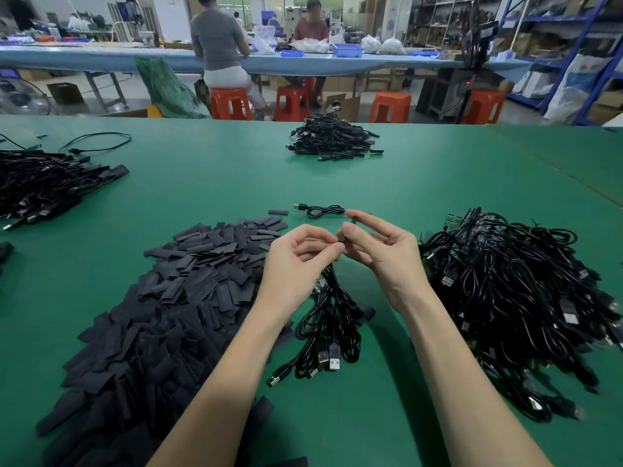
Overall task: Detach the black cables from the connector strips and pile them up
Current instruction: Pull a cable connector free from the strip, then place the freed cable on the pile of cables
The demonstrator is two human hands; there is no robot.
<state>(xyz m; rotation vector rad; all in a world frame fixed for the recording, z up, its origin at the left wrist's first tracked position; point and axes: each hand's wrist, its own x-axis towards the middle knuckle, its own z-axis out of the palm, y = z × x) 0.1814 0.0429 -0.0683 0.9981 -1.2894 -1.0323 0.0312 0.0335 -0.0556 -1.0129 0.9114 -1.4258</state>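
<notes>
Above the green-covered bench (215, 183), the right hand (381, 254) pinches a short black tube-like piece (347, 230), grip closed on it; the left hand (296, 261), fingers curled, seems to pinch the bundle of black cables (332, 325) hanging beneath.

We see a matt green table mat (209, 183), smooth and faintly grained. The black cables (505, 291) have glossy plastic jackets, and their USB plugs (324, 358) show bright metal shells. The heap of black sleeve pieces (175, 291) looks dull, flat and rubbery. The stools (231, 103) are shiny orange plastic.
</notes>
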